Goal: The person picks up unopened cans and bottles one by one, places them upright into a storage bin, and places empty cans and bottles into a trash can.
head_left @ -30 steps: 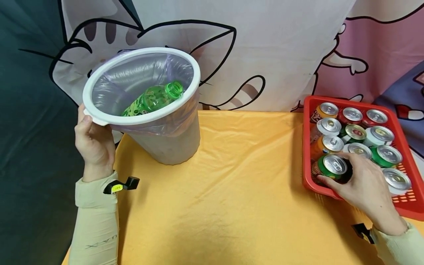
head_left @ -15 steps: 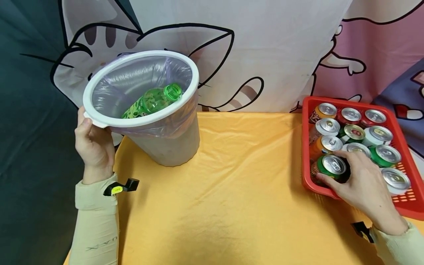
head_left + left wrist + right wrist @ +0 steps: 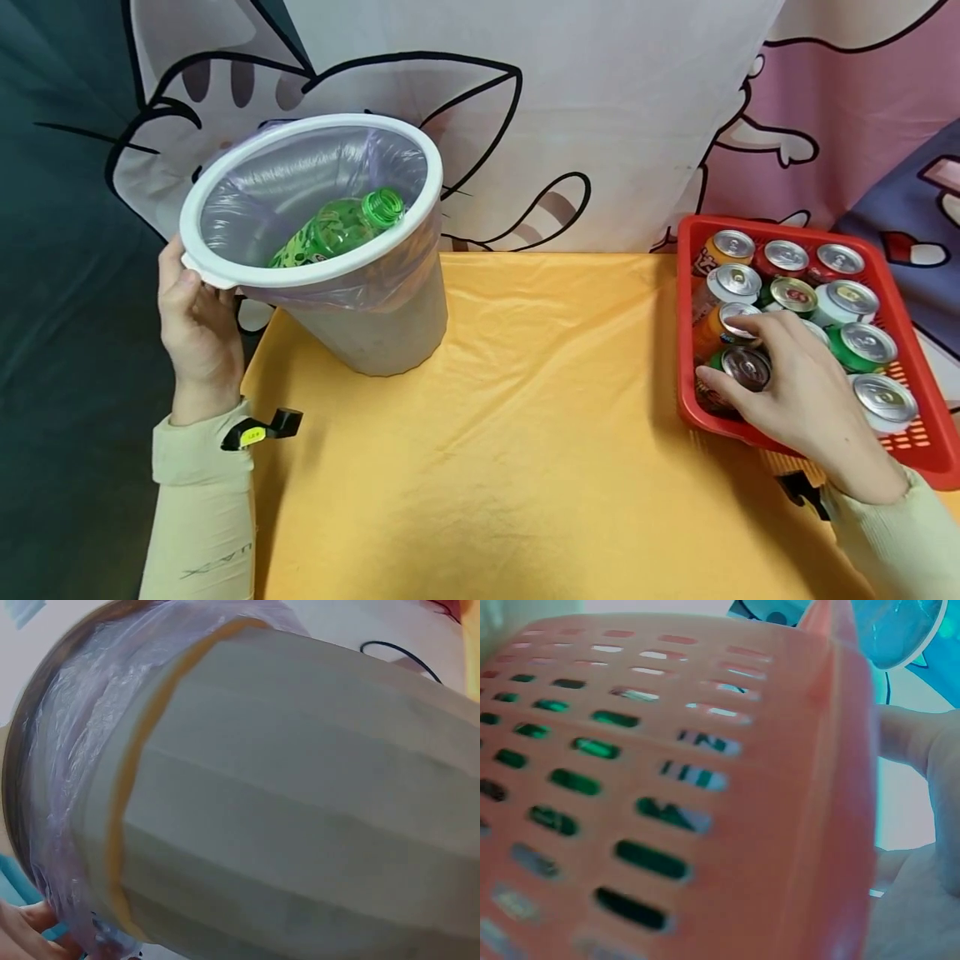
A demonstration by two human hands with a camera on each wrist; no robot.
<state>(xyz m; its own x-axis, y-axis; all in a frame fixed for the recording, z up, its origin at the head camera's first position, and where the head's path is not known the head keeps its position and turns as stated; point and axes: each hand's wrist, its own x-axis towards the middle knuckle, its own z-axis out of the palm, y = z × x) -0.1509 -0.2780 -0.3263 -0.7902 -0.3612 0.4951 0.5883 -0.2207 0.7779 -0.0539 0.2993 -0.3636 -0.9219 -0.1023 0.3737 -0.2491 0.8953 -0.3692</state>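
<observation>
In the head view my left hand grips the white rim of a grey trash can, which is tilted and lined with a translucent purple bag. A green plastic bottle lies inside. The left wrist view shows the can's side and part of my fingers. Over the near left corner of a red basket, my right hand hovers with thumb and fingers spread above a dark green soda can. The basket's slotted wall fills much of the right wrist view.
Several other soda cans stand upright in the basket, among them an orange one, a red one and a green one. A yellow cloth covers the table. Behind it hangs a printed cartoon curtain.
My right hand has lifted slightly off the dark green can, its thumb and fingers now apart from it. The can stays in the basket corner. My left hand still holds the rim.
</observation>
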